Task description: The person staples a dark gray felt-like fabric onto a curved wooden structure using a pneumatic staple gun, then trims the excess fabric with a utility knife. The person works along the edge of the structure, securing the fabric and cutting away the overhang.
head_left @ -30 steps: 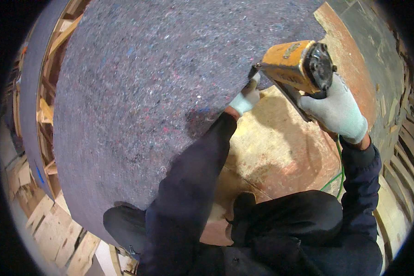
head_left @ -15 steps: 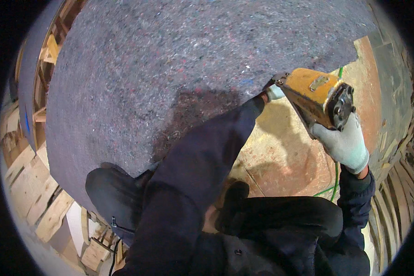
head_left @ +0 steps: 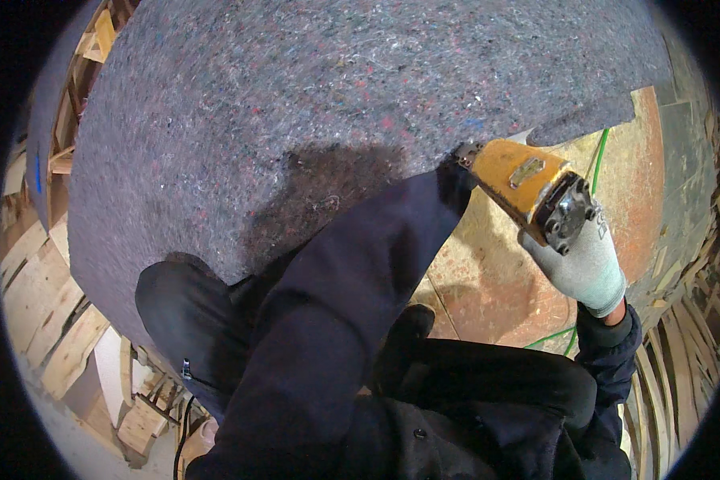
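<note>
My right hand [head_left: 582, 268], in a pale grey-green glove, is wrapped round the handle of a worn yellow pneumatic stapler [head_left: 516, 172] with a black end cap. The stapler's nose rests at or just above the edge of a big speckled grey felt sheet [head_left: 216, 144]. My left arm reaches across under the nose; its dark sleeve [head_left: 400, 232] shows, while the left hand is hidden behind the tool and felt. Below the felt lies a worn wooden board [head_left: 496, 296]. A small pale patch [head_left: 523, 136] beside the tool is too unclear to name.
A green hose [head_left: 600, 160] runs over the board on the right. Stacked wooden slats [head_left: 684, 360] lie at the right, and loose planks [head_left: 44, 304] at the left. An open wooden frame [head_left: 72, 88] stands at the far left. My knees are bent against the felt's near edge.
The stapler and my right hand have shifted slightly left and down. My left glove, partly visible before beside the nose, is now hidden. The felt's edge near the tool looks raised or folded.
</note>
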`<action>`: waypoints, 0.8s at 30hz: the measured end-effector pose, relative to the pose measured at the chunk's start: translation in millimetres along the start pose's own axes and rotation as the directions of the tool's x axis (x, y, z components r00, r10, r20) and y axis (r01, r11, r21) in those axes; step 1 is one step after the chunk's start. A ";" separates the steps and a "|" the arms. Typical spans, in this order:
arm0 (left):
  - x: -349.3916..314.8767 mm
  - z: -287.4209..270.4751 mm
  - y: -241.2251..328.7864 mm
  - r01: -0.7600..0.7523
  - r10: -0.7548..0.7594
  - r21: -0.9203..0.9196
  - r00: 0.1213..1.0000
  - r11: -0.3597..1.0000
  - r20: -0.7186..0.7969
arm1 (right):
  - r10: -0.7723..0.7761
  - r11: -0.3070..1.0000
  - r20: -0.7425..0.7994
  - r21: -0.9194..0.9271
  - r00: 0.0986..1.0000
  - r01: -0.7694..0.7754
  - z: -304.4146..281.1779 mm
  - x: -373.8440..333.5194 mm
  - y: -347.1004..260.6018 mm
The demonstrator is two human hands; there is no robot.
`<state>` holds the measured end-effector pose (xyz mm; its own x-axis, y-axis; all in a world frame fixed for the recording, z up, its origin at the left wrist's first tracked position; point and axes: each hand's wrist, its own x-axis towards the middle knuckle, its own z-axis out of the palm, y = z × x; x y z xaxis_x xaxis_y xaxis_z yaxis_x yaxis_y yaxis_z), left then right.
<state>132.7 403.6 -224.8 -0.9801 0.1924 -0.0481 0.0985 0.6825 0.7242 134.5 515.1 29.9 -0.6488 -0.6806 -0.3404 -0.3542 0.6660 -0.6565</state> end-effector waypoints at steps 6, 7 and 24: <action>-11.8 3.2 4.8 -0.005 0.005 0.008 1.000 1.000 -0.016 | 0.042 0.998 -0.068 0.049 0.997 -0.039 8.0 0.8 -7.5; -15.2 4.4 6.0 -0.009 0.009 0.014 1.000 1.000 -0.021 | 0.078 0.994 -0.064 0.087 0.995 -0.073 9.2 -0.6 -7.8; -42.5 17.5 15.1 0.006 -0.006 0.000 0.999 1.000 -0.036 | -0.077 0.993 0.031 -0.089 0.997 0.079 44.6 8.1 -44.8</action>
<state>178.9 418.1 -223.9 -0.9863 0.1625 -0.0277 0.0923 0.6839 0.7237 175.1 466.1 26.5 -0.5989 -0.7386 -0.3096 -0.4629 0.6347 -0.6187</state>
